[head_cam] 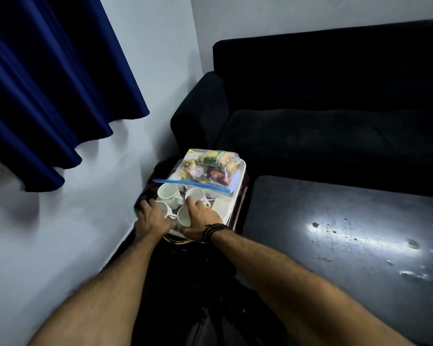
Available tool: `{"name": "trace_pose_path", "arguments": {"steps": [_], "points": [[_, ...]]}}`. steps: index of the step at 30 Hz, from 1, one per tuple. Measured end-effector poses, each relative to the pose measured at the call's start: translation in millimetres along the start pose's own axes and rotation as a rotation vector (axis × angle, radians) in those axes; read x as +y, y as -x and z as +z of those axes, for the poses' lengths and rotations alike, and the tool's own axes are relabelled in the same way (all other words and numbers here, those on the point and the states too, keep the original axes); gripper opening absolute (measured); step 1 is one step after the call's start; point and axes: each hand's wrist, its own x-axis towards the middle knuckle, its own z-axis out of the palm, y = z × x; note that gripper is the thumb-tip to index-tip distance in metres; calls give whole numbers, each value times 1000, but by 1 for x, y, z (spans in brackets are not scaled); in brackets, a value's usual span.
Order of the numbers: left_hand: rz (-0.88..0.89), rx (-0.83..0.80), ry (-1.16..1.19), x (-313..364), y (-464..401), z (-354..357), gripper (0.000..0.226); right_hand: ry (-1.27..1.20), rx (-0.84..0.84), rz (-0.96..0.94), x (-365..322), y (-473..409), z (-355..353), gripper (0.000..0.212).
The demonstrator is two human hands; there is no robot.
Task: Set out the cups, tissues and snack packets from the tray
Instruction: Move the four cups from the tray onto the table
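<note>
Nothing set out yet. Four cups [169, 193] and snack bag [210, 168] still on tray [240, 176]; table [348, 236] right of tray. Tissues not made out. Left hand [151, 219] laid over near-left cup, right hand [201, 218] on near-right cup; firm grip cannot be told.

White tray [240, 171] sits on a small dark side table [243, 196] by my sofa. On the tray: four white cups [169, 193] clustered near me, zip bag of snack packets [210, 168] at the far end.
</note>
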Motion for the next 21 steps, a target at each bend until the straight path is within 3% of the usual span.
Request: {"name": "trace_pose_path", "arguments": {"steps": [10, 16, 21], "points": [[108, 174, 143, 26, 39, -55, 73, -106, 165, -38, 18, 44, -82, 64], [314, 98, 156, 97, 81, -42, 73, -2, 183, 186, 99, 99, -144, 79], [344, -53, 230, 171, 123, -1, 60, 128, 104, 357, 185, 157, -175, 68]]}}
